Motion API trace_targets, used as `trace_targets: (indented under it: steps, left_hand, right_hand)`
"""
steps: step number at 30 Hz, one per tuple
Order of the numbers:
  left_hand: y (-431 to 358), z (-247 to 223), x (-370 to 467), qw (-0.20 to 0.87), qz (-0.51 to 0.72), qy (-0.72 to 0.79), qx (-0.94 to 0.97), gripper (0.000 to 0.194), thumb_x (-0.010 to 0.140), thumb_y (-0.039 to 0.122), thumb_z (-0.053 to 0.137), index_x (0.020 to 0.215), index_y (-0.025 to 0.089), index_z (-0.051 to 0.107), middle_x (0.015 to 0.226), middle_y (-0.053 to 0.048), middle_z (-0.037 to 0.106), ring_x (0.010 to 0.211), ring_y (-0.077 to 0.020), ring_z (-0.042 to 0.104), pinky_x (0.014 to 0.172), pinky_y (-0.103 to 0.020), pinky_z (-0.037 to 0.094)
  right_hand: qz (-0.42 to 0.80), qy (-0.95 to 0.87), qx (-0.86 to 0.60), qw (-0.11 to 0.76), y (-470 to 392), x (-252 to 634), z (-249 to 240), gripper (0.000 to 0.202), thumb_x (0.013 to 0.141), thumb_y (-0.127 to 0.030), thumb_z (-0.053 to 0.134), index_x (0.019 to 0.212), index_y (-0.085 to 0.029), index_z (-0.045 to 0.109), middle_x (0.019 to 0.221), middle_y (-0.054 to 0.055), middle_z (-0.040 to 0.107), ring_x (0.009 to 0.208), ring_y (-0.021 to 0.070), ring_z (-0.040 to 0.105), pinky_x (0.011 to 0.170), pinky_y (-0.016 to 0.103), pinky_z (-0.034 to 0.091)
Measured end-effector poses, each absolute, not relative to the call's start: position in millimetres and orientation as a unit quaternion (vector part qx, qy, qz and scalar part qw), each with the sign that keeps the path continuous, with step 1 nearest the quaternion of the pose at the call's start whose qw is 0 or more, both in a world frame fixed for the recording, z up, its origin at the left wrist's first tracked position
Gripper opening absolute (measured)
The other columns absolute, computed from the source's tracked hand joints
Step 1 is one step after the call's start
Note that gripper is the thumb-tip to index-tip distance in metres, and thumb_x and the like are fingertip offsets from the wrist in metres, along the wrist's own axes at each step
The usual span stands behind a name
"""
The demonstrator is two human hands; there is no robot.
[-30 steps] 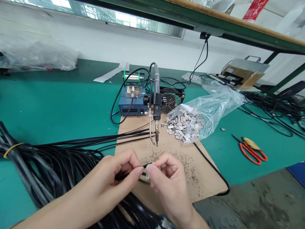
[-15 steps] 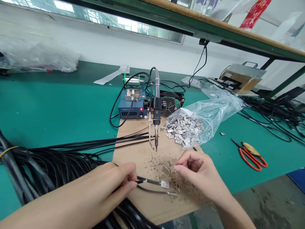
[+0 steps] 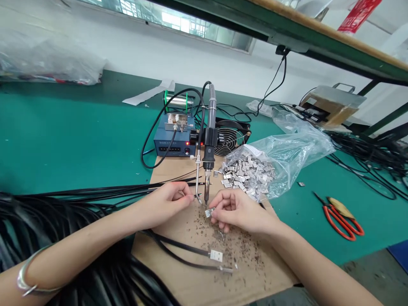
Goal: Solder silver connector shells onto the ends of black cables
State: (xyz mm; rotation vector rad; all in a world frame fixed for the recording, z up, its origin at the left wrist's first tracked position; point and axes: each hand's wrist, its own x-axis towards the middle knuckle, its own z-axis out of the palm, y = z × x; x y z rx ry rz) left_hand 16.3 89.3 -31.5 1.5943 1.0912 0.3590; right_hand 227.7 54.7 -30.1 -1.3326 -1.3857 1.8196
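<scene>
My right hand (image 3: 234, 210) pinches a small silver USB connector (image 3: 209, 212) just below the tip of the upright soldering iron (image 3: 208, 159). My left hand (image 3: 178, 199) is closed on a thin black cable, whose stripped end (image 3: 199, 195) points at the bent metal feed tube (image 3: 198, 178). Cable end and connector are apart. Below the hands, two black cables with silver connectors (image 3: 216, 255) (image 3: 226, 269) lie on the brown board (image 3: 178, 272), among scattered dark specks of solder.
A clear bag (image 3: 293, 153) spills a pile of connectors (image 3: 247, 174) right of the iron. Behind stand a blue control box (image 3: 174, 142), solder spool (image 3: 177, 102) and fan (image 3: 226, 141). Red-handled scissors (image 3: 339, 219) lie right; black cables (image 3: 41, 225) heap left.
Both hands have moved forward to the iron's tip, the left with its cable. A connector now shows clearly in my right fingers. The view has shifted slightly.
</scene>
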Motion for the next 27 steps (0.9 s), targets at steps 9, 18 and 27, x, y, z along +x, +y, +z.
trace_targets:
  steps: [9,18,27]
  left_hand:
    - [69.4,-28.7,22.2,0.591,0.129,0.453,0.655,0.025,0.076,0.044,0.051,0.072,0.019,0.051,0.057,0.008,0.039,0.054,-0.0105,0.030,0.051,-0.022,0.022]
    - [61.3,-27.6,23.2,0.568,0.175,0.447,0.669,0.020,0.081,0.036,0.048,0.068,0.020,0.050,0.061,0.004,0.051,0.060,-0.0130,0.045,0.055,-0.023,0.033]
    - [60.0,-28.0,23.1,0.566,0.197,0.451,0.661,0.020,0.082,0.033,0.050,0.067,0.021,0.049,0.057,0.007,0.044,0.054,-0.0102,0.038,0.051,-0.020,0.029]
  right_hand:
    - [0.685,-0.433,-0.496,0.313,50.9,217.1,-38.6,0.019,0.065,-0.015,0.078,0.077,-0.015,0.063,0.062,0.000,0.069,0.046,0.0085,0.059,0.046,0.022,0.052]
    - [0.703,-0.408,-0.481,0.328,49.7,219.7,-34.6,0.020,0.064,-0.016,0.082,0.076,-0.016,0.065,0.064,0.000,0.072,0.045,0.0065,0.057,0.044,0.019,0.050]
    - [0.699,-0.409,-0.490,0.323,49.7,220.3,-31.2,0.019,0.064,-0.016,0.080,0.076,-0.016,0.065,0.065,0.001,0.072,0.045,0.0069,0.056,0.043,0.019,0.047]
